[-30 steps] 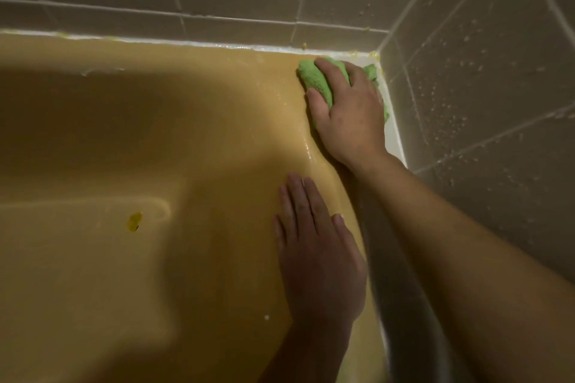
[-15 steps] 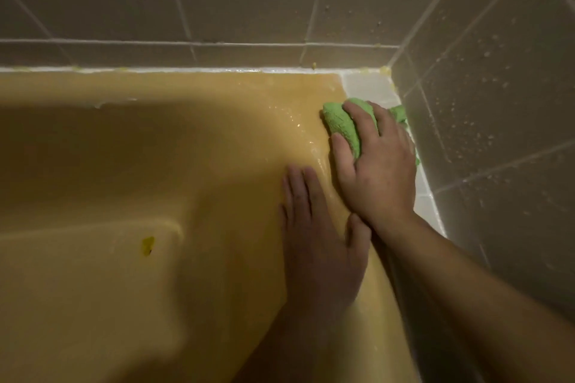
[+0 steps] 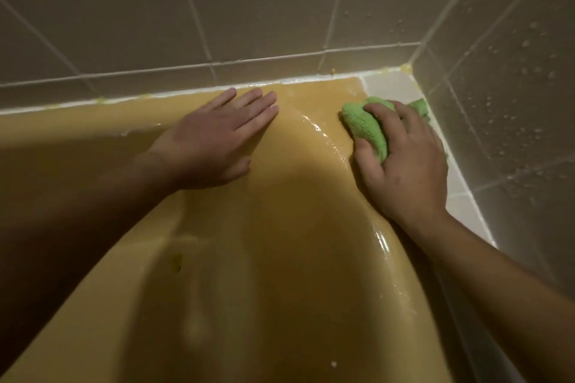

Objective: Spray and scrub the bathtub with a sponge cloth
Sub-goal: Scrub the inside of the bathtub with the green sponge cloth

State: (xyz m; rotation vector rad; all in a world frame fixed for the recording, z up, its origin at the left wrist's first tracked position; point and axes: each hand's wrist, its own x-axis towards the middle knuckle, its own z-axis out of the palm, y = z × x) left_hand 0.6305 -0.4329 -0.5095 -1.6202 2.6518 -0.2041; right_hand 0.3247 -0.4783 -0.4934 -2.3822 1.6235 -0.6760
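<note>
The tiled wall (image 3: 249, 9) turns a corner at the upper right, and its right-hand face is beaded with droplets. Below it the yellow bathtub (image 3: 280, 274) fills most of the view, its rim shining wet where it curves round that corner. No spray bottle shows, so I judge the scrubbing step to be in hand. The left hand (image 3: 214, 140) lies flat on the far rim, fingers (image 3: 258, 102) straight and together, holding nothing, seemingly as a brace. The right hand (image 3: 407, 171) presses on the rim's corner, its fingers curled over the green sponge cloth (image 3: 365, 127), which is bunched under the palm and touches the tub just beside the pale ledge (image 3: 389, 87). The next move likely calls for firm strokes along the slick curve without letting the cloth slip; a small dark mark (image 3: 176, 261) on the tub floor looks unscrubbed
</note>
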